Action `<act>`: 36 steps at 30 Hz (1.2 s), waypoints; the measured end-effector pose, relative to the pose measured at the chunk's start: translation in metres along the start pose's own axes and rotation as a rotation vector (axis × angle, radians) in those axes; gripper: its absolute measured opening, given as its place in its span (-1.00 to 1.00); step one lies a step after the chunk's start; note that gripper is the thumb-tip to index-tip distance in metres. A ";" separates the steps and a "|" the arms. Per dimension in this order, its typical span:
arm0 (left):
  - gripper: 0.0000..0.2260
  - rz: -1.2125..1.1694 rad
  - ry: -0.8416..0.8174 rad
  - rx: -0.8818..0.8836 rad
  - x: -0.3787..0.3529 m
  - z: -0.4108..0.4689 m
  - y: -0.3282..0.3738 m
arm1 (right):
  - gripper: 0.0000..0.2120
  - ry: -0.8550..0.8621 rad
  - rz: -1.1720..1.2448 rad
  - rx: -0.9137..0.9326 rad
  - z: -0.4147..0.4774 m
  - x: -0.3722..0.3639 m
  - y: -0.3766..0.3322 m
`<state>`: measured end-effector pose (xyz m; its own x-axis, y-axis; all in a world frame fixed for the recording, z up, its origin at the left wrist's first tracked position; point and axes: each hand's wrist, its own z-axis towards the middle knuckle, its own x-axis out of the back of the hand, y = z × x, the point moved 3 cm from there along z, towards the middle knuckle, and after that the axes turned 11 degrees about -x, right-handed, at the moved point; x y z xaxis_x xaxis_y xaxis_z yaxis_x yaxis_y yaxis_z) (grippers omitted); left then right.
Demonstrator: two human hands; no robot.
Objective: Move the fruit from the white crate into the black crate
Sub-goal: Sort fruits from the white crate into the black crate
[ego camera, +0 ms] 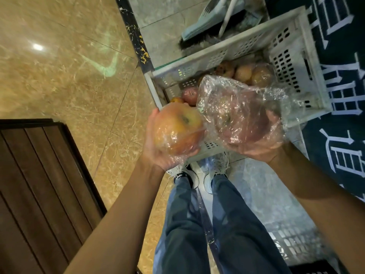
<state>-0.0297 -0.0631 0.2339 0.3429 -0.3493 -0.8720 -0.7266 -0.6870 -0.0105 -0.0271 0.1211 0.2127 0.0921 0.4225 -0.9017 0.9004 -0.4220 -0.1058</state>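
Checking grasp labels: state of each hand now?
Left hand: holds red-yellow apple in clear plastic film.
Right hand: holds dark red apple in crinkled clear plastic bag.

The tiled floor bears the white crate, a dustpan and a dark mat.
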 end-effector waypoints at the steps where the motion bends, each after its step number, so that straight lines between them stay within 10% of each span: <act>1: -0.46 -0.067 -0.063 0.031 0.003 -0.001 -0.003 | -0.49 -0.025 -0.061 -0.011 -0.002 -0.001 0.000; 8: -0.35 -0.184 0.017 -0.054 0.012 -0.009 -0.010 | -0.22 -0.095 0.092 0.042 -0.001 0.012 0.014; 15: -0.21 -0.252 0.702 -0.273 0.017 -0.010 -0.005 | -0.49 -0.040 0.334 0.076 0.005 -0.006 0.016; 27: -0.13 0.167 0.384 -0.239 -0.004 -0.036 0.012 | -0.44 0.241 0.238 0.142 -0.020 -0.004 0.015; 30: -0.01 0.615 0.521 -0.356 -0.004 -0.038 0.024 | -0.49 0.407 0.006 0.170 -0.021 -0.004 0.007; 33: -0.26 1.441 0.701 -0.515 -0.013 -0.038 0.032 | -0.05 0.881 -0.460 0.187 -0.020 -0.004 0.002; 36: -0.29 1.978 0.677 -0.589 -0.010 -0.039 0.030 | -0.19 1.264 -0.933 0.204 -0.018 -0.013 0.000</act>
<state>-0.0319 -0.1054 0.2618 -0.2209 -0.6780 0.7011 -0.1337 0.7331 0.6668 -0.0200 0.1304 0.2317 -0.0644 0.9075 0.4152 0.7800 0.3052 -0.5462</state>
